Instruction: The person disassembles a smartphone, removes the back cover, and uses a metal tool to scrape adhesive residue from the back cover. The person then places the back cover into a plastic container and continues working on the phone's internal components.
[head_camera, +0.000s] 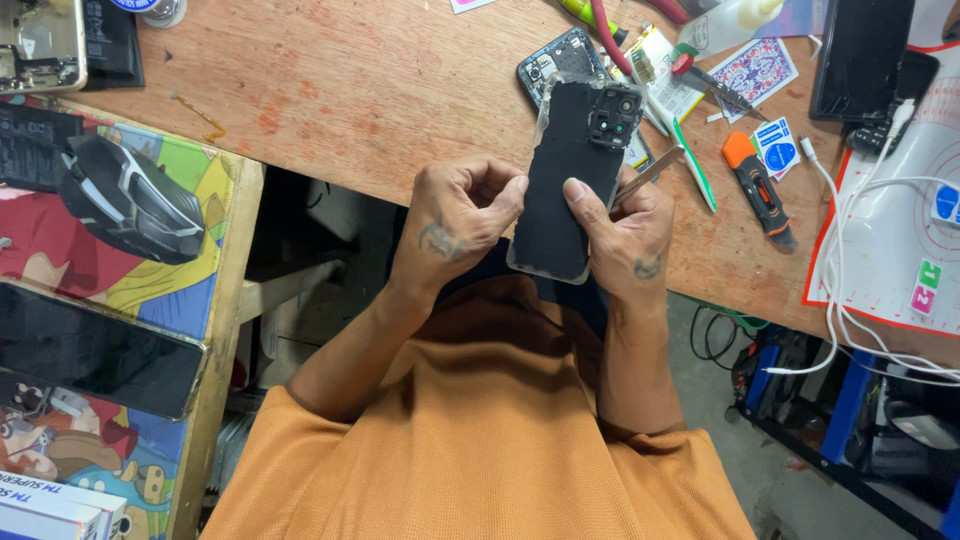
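A black phone back cover (572, 170) with a camera cutout at its top and a clear film edge is held upright over the edge of the wooden workbench (380, 90). My left hand (455, 220) pinches its left edge with thumb and fingers. On the right edge rests my right hand (625, 230), its thumb pressed against the panel, and it also holds metal tweezers (655, 168) that point up and right. Behind the cover lies an opened phone body (555, 65).
An orange utility knife (757, 187), a green-handled tool (695, 165), small sticker packets (778, 145), white cables (850, 270) and a white mat (900, 230) lie at the right. A dark tablet (862, 55) is at far right. A black mouse (130, 200) and phone (90, 350) sit on the left side table.
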